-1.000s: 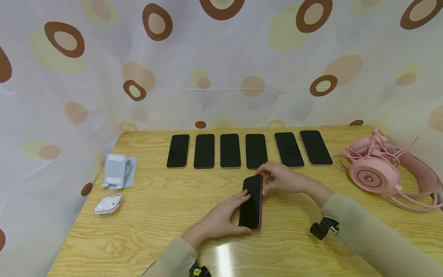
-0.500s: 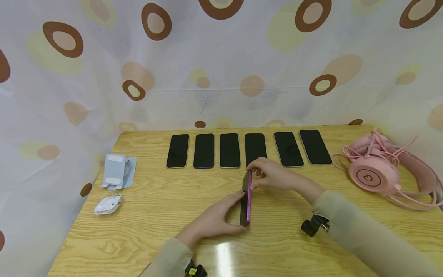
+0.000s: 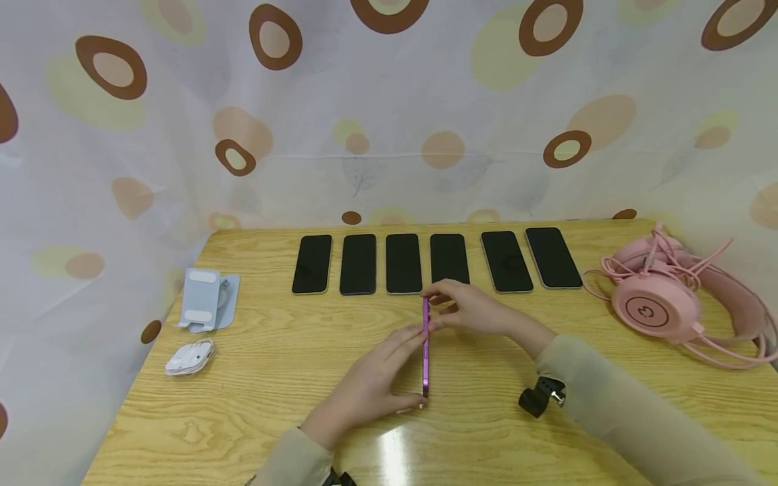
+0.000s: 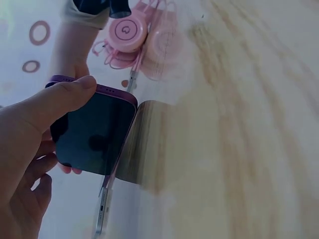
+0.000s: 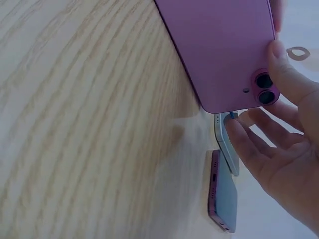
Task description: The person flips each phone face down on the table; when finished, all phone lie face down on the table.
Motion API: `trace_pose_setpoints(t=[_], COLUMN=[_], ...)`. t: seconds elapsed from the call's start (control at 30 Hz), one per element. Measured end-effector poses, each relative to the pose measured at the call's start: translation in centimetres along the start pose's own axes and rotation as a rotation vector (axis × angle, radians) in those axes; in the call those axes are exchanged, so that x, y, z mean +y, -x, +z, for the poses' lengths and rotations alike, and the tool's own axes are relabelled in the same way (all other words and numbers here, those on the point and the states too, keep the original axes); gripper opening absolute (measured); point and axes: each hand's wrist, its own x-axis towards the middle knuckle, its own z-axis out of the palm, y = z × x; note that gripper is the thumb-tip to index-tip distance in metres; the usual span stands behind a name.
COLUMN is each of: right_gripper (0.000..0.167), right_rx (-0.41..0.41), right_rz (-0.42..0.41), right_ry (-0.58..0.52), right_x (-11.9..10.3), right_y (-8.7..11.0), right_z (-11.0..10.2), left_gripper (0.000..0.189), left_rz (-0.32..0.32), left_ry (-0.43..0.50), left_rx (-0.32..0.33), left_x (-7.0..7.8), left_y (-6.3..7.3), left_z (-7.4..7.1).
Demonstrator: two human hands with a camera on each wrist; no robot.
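Observation:
A purple smartphone [image 3: 426, 358] stands on its long side edge on the wooden table, its other edge facing up. My left hand [image 3: 367, 381] holds it from the screen side, thumb [image 4: 79, 92] on its bottom end. At the far end my right hand [image 3: 477, 309] grips the phone, and in the right wrist view that thumb lies beside the two camera lenses [image 5: 265, 88]. The dark screen [image 4: 92, 132] shows in the left wrist view. Just beyond the right fingers lies a black-screened phone [image 3: 450, 260], its near end partly hidden.
Several phones [image 3: 404, 263] lie in a row along the back of the table [image 3: 273, 405]. A light-blue phone stand [image 3: 202, 300] and white wired earphones [image 3: 191, 358] are at left. Pink headphones [image 3: 659, 307] with a tangled cable occupy the right. A patterned curtain [image 3: 389, 135] hangs behind.
The phone has turned from lying nearly flat, screen up, to standing on its side edge, shifting slightly left. My right hand has moved left with it; the left hand stays around it.

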Motion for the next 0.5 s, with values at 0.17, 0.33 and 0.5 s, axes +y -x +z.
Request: trace_pose_setpoints(t=[0.17, 0.33, 0.5], right_gripper=[0.060, 0.062, 0.062], right_rx=[-0.003, 0.009, 0.039], right_rz=[-0.013, -0.019, -0.004], right_ry=[-0.085, -0.092, -0.047], right_x=[0.9, 1.5, 1.6], right_y=[-0.4, -0.6, -0.8], right_z=[0.6, 1.2, 1.6], left_gripper=[0.096, 0.094, 0.094], left_rz=[0.000, 0.013, -0.004], left_ry=[-0.018, -0.027, -0.048], left_rx=[0.029, 0.065, 0.077], left_x=[0.0, 0.0, 0.0], left_y=[0.3, 0.5, 0.8], left_z=[0.1, 0.1, -0.1])
